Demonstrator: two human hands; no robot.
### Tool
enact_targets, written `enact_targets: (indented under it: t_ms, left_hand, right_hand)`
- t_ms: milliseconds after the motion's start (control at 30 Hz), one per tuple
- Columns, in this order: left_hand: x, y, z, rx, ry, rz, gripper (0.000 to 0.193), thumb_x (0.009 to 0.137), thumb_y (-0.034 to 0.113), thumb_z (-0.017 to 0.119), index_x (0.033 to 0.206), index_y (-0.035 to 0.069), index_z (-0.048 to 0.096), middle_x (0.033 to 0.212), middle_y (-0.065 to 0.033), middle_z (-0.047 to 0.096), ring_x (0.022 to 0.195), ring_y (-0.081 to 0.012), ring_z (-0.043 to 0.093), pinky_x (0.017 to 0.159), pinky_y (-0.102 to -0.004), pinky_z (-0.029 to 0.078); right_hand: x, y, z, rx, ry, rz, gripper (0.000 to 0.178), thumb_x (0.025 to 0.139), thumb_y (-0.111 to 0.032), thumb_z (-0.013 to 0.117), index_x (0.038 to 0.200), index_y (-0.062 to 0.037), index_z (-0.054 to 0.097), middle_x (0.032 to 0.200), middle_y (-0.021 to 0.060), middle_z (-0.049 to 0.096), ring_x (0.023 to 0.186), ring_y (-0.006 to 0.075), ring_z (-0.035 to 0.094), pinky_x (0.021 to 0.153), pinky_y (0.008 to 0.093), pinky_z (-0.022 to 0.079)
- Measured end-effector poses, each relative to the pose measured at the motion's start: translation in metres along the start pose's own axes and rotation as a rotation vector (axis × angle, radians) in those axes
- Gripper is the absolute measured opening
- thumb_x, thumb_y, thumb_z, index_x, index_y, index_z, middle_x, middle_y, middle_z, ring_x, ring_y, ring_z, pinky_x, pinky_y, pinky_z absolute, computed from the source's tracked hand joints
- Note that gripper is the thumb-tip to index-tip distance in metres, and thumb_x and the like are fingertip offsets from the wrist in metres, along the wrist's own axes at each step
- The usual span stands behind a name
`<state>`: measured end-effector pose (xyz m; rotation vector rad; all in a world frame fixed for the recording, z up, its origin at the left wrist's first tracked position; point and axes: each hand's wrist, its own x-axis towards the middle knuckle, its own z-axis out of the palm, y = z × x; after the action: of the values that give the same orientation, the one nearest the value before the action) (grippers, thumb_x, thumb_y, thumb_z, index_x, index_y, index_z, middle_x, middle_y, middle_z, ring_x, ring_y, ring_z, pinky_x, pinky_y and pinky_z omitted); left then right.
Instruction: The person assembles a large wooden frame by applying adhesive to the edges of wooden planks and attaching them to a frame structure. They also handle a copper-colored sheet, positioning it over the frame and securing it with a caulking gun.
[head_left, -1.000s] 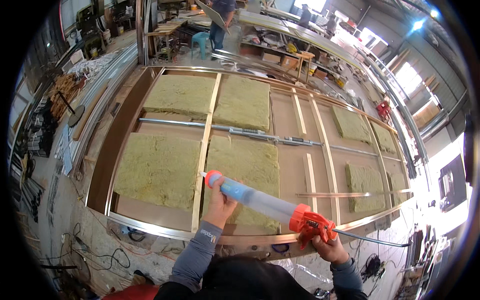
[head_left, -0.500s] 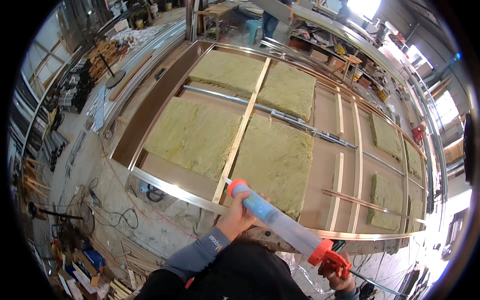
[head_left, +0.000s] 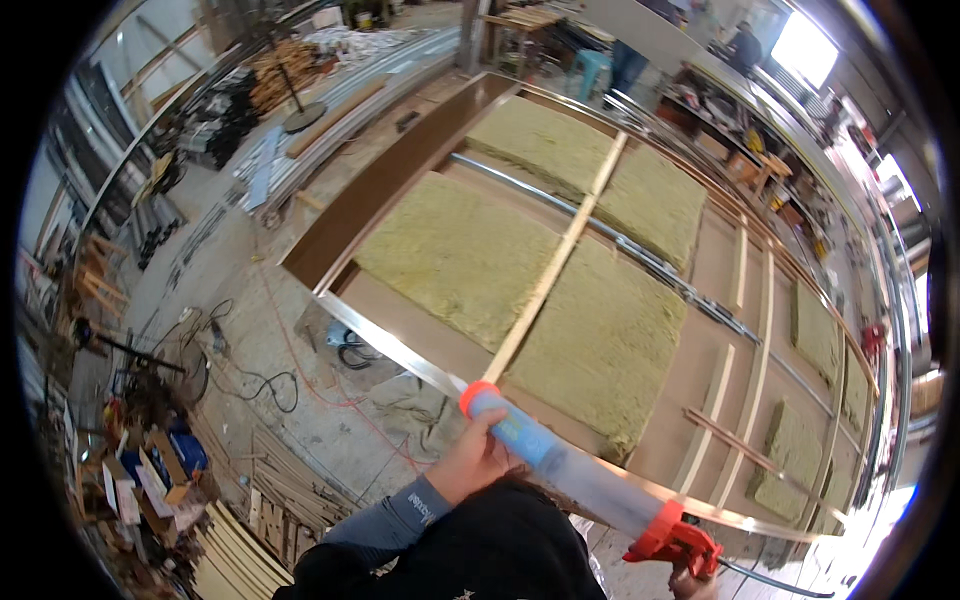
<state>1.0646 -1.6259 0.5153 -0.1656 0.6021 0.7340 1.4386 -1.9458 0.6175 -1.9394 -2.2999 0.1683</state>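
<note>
I hold a caulking gun (head_left: 612,490) with a translucent barrel, red front cap and red handle; a blue pack shows inside. My left hand (head_left: 476,458) is closed around the barrel just behind the front cap. My right hand (head_left: 692,582) grips the handle at the lower right, its fingers partly hidden. The pale nozzle (head_left: 458,384) points toward the metal near edge (head_left: 390,345) of a large shallow panel frame. Beyond the cap lies the near end of a wooden strip (head_left: 560,268), between yellow-green insulation slabs (head_left: 455,258).
A metal rod with a latch mechanism (head_left: 660,265) runs across the panel. More wooden strips (head_left: 750,370) and smaller insulation pieces (head_left: 785,455) lie to the right. Cables (head_left: 262,385) cross the floor at left, near boxes (head_left: 165,465). People stand at the far side near a stool (head_left: 590,72).
My view has turned left, so the panel sits farther right. The gun's nozzle has shifted from beside the wooden strip to the metal near edge, left of it. Both hands keep their grip.
</note>
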Motion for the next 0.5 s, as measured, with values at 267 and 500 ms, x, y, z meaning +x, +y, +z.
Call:
enact_targets:
  t_ms: [267,500]
  left_hand:
    - [0.036,0.172,-0.057,-0.019,-0.004,0.508,0.028,0.101,0.033,0.068,0.117,0.011,0.059,0.111,-0.0065,0.071,0.105,-0.0256,0.072,0.098,-0.0498,0.059]
    - [0.032,0.247,-0.066,-0.073,0.065,0.581,0.031,0.1,0.038,0.068,0.116,0.012,0.059,0.109,-0.0045,0.07,0.103,-0.0248,0.071,0.095,-0.0473,0.058]
  right_hand:
    - [0.276,-0.1,0.035,1.425,-0.111,0.194,0.04,0.106,-0.02,0.061,0.139,0.0027,0.059,0.129,0.0097,0.068,0.119,0.0193,0.062,0.105,0.0361,0.048]
    - [0.378,-0.149,0.054,1.453,-0.189,-0.021,0.034,0.107,-0.025,0.064,0.127,0.0019,0.061,0.109,0.0081,0.07,0.102,0.0183,0.068,0.092,0.0369,0.056]
